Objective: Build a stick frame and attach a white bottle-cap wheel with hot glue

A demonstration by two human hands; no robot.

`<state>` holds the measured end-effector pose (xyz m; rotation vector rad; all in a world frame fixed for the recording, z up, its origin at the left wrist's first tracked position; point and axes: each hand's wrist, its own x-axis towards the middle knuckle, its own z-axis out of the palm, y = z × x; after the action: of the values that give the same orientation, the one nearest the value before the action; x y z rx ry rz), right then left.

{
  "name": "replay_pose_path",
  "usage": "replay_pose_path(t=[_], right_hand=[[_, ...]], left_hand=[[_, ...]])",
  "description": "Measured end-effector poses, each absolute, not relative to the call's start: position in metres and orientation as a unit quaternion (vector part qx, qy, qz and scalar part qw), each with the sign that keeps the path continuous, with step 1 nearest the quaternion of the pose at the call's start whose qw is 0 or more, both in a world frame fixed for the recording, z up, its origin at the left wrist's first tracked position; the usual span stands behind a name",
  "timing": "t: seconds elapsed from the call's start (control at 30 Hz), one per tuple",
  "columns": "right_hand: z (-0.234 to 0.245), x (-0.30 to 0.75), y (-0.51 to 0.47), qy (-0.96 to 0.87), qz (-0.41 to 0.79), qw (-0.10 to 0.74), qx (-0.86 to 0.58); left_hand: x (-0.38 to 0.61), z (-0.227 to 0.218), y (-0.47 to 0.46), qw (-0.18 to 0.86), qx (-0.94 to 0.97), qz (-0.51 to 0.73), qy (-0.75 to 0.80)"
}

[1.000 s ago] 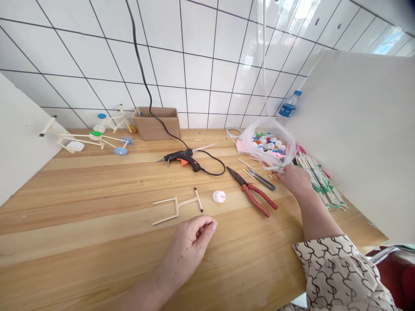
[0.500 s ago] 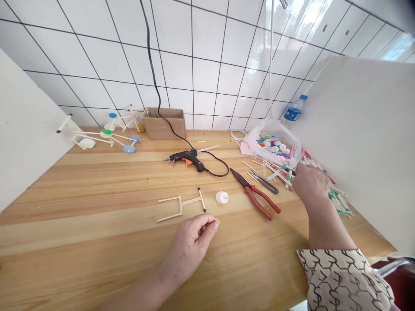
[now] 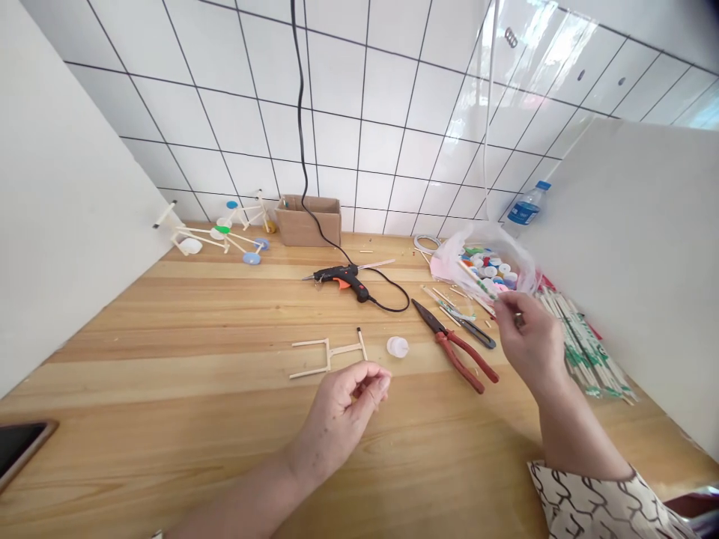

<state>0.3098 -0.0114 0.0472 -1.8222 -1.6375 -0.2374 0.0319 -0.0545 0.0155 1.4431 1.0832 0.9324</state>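
My right hand point(image 3: 528, 346) is raised just right of a clear plastic bag of bottle caps point(image 3: 483, 266), pinching a thin wooden stick point(image 3: 477, 281) with green marks. My left hand point(image 3: 342, 419) rests curled on the wooden table point(image 3: 168, 322), fingers closed with nothing visible in them. Its fingertips lie just below a flat frame of glued craft sticks point(image 3: 329, 358). A small white plastic cap point(image 3: 397, 346) stands to the right of that frame. Red-handled pliers point(image 3: 456, 350) lie between my hands.
A black glue gun point(image 3: 342, 278) and its cord lie beyond the frame. A bundle of sticks point(image 3: 584, 348) lies at the right. Stick models with cap wheels point(image 3: 216, 236), a cardboard box point(image 3: 308, 221), a water bottle point(image 3: 525, 206) and a phone point(image 3: 16, 445) are around. White boards stand at both sides.
My right hand has lifted from the pile near the bag and now holds the stick up. The view has tipped upward and shifted, and my left hand has barely moved.
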Motion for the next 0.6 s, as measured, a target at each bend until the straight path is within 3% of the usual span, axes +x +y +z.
replay_pose_path(t=[0.2, 0.3, 0.43, 0.6], right_hand=[[0.028, 0.240, -0.037, -0.655, 0.374, 0.363, -0.546], [0.021, 0.201, -0.049, -0.605, 0.534, 0.355, -0.473], [0.020, 0.170, -0.061, -0.537, 0.639, 0.332, -0.439], [0.020, 0.161, -0.070, -0.528, 0.664, 0.307, -0.431]], left_hand=[[0.023, 0.015, -0.047, 0.565, 0.511, 0.492, 0.423], [0.018, 0.022, -0.042, 0.570, 0.476, 0.540, 0.396], [0.012, 0.025, -0.035, 0.571, 0.440, 0.567, 0.399], [-0.003, 0.027, -0.019, 0.558, 0.393, 0.615, 0.395]])
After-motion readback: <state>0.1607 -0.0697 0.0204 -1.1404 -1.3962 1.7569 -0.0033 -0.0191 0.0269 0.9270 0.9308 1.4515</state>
